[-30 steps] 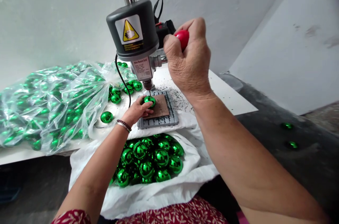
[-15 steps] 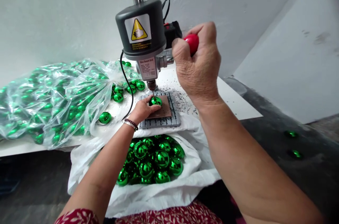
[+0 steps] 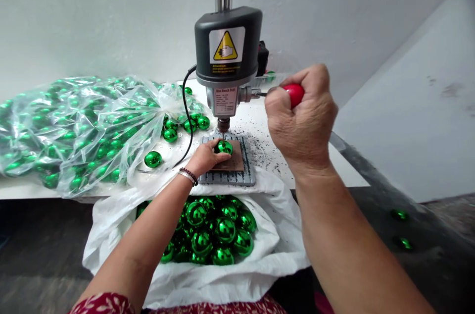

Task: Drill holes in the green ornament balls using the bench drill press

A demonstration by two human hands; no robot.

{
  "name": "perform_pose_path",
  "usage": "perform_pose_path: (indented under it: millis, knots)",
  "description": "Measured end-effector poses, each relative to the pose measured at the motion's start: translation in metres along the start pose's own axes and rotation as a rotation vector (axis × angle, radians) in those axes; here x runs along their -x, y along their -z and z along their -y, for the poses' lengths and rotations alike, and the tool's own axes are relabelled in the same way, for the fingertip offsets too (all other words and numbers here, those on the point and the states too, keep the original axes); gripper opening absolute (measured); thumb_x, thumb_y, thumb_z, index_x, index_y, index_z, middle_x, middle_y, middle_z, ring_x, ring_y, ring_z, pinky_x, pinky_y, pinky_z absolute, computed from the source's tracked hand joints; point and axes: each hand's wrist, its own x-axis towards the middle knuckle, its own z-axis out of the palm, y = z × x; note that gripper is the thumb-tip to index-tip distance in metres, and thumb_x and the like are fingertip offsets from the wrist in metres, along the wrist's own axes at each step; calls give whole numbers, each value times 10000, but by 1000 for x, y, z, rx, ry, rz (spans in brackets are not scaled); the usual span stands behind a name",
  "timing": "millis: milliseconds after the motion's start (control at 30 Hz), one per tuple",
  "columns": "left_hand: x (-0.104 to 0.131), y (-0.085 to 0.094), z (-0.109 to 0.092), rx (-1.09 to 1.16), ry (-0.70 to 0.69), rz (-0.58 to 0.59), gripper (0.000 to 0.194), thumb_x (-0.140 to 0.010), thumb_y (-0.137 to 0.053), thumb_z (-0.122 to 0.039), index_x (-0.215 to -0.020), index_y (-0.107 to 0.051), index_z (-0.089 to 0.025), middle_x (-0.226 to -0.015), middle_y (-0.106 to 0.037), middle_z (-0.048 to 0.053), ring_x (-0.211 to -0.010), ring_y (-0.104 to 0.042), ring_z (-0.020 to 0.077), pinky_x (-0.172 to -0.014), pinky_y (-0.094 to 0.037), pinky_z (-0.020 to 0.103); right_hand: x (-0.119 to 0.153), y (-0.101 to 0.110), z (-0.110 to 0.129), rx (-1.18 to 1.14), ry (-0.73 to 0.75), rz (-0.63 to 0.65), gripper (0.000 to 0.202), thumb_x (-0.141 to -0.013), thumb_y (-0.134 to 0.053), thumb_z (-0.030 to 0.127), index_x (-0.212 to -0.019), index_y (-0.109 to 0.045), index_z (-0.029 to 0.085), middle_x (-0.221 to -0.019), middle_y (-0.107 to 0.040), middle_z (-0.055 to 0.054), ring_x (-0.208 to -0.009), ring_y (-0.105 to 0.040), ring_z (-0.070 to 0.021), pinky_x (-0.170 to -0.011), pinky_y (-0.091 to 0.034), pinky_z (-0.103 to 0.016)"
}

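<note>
White cloth [image 3: 267,262] is spreading before you, cradling a heap of shiny green balls [image 3: 224,230]. Your right hand [image 3: 305,123] is clasping the red knob [image 3: 295,95] of the lever [image 3: 261,94]. Beyond that, your left hand [image 3: 205,158] is clamping one green ball [image 3: 224,148]; the ball is sitting on the brown board [image 3: 237,158] over the grey base [image 3: 249,173], beneath the chuck [image 3: 223,125] of the bench drill [image 3: 227,70]. At left, a clear plastic bag of balls [image 3: 85,133] is lying before the pale wall [image 3: 111,17].
</note>
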Motion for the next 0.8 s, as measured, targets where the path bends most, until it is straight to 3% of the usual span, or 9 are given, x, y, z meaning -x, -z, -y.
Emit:
perform_pose_path:
  millis: [333,800]
  knots:
    - [1,-1,3,-22,-39,26,706,-722,-755,-319,-1366,-544,-122,-1216,-679,119,-1099,-627,247,-1001,-442,335,18,-2,-2,-45,8,-36,138,-821,-472,345,-830,-416,219,-735,-530,-2,-613,-479,-99,-602,-435,-264]
    - [2,-2,5,44,-24,-4,666,-682,-789,-297,-1310,-595,-185,-1145,-706,71,-1078,-627,241,-988,-454,332,53,-17,-23,-84,26,-140,161,-841,-492,372,-855,-459,215,-719,-549,2,-606,-519,-95,-582,-441,-239]
